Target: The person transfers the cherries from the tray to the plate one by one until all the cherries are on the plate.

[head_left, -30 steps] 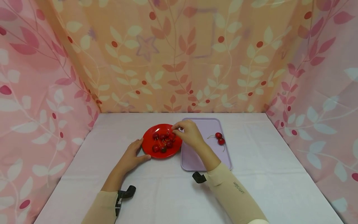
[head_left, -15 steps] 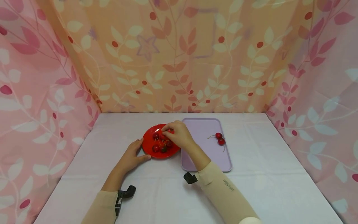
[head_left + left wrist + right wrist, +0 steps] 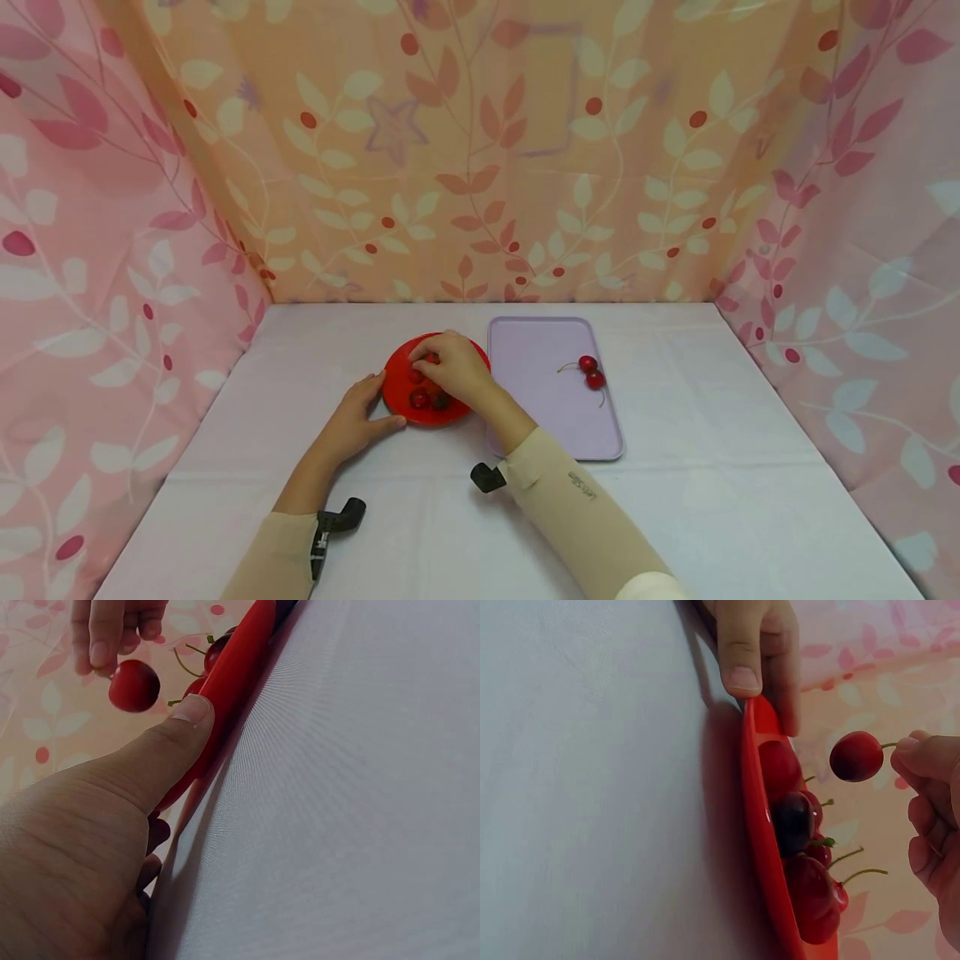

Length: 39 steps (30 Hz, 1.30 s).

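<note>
A red plate (image 3: 394, 380) bears several dark red cherries (image 3: 420, 399) with green stems. At its left edge my left hand (image 3: 358, 423) holds the rim, the thumb on the near side and the fingers spread farther round. Over the plate, my right hand (image 3: 453, 367) pinches a cherry (image 3: 856, 756) by its stem between thumb and fingertips. That cherry hangs free above the others in both wrist views. From the head, my right hand hides part of the plate and some of its cherries.
Right of the plate lies a lilac rectangular tray (image 3: 540, 417). Two cherries (image 3: 594, 379) with stems rest near its right edge. A white cloth (image 3: 720, 417) covers the table, and patterned curtains (image 3: 480, 167) close off the back and sides.
My right hand has moved left, from the plate's right edge to over its middle, and the tray shows more fully. My left hand and the tray's two cherries have stayed put.
</note>
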### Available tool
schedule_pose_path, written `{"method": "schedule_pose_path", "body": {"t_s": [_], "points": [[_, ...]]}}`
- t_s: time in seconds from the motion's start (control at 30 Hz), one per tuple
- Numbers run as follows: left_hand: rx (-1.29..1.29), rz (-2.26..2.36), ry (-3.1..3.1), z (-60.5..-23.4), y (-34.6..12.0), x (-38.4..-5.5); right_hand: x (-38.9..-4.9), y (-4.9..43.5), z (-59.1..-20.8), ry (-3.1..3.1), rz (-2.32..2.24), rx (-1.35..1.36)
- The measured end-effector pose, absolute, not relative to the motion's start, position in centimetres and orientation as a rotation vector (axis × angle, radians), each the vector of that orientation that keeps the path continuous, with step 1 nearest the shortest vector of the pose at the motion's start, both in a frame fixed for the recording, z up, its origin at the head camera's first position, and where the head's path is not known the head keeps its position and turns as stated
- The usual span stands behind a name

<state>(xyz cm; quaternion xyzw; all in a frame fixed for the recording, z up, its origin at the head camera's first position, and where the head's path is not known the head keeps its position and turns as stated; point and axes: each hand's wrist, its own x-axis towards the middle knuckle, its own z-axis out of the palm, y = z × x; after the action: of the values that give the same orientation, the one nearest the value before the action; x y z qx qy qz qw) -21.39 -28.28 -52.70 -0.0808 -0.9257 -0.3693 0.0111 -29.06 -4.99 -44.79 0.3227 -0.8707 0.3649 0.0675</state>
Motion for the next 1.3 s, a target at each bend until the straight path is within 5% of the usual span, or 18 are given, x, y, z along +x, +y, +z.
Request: {"method": "schedule_pose_path", "body": {"t_s": [1.3], "points": [[-0.174,-1.148,-2.943,-52.4,-28.0,-21.3,-30.0,-3.4,-47.2,-2.741,0.917,0.957]]}}
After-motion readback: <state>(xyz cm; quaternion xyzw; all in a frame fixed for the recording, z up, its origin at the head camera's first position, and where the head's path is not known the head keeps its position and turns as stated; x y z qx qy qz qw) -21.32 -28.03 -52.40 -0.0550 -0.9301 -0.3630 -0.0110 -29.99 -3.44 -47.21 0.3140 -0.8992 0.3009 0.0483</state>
